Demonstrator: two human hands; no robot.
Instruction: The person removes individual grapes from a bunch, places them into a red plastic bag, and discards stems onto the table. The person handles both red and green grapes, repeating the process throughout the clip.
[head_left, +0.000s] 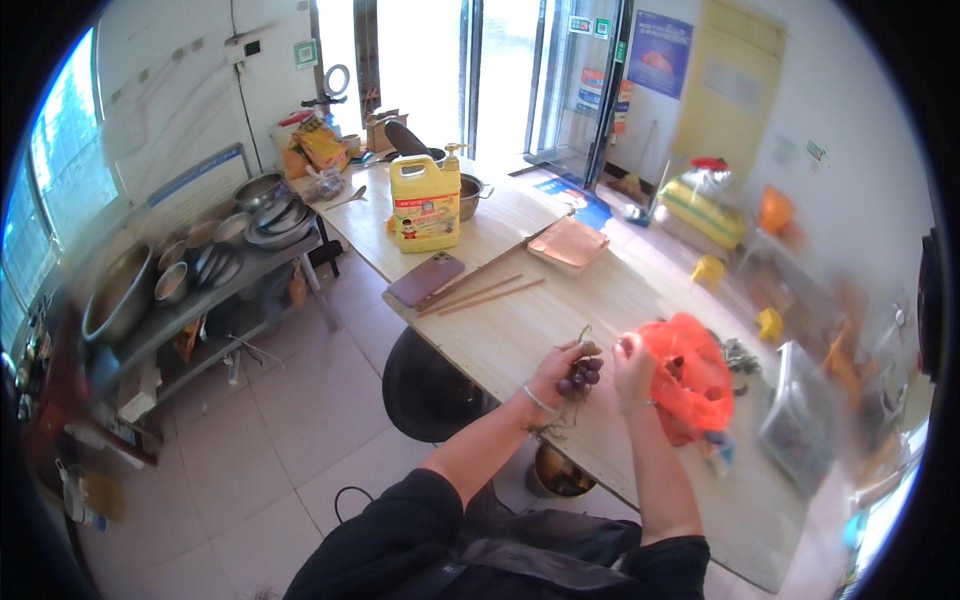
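Observation:
My left hand (561, 369) grips a small bunch of dark purple grapes (580, 377) by its green stem, above the near edge of the wooden table. Close by on the right, my right hand (634, 360) is raised with its fingers bent together; whether something is between them cannot be made out. A red plastic bag (694, 375), partly open, lies just right of that hand. Bare grape stems (553, 429) rest at the table's edge below my left wrist.
A clear plastic box (801, 420) stands at the right. Wooden sticks (491, 296), a phone (426, 278), a yellow jug (425, 206), a metal pot (470, 196) and a pinkish-brown packet (568, 242) are farther back. A black round stool (431, 386) and a bin (561, 472) stand below the edge.

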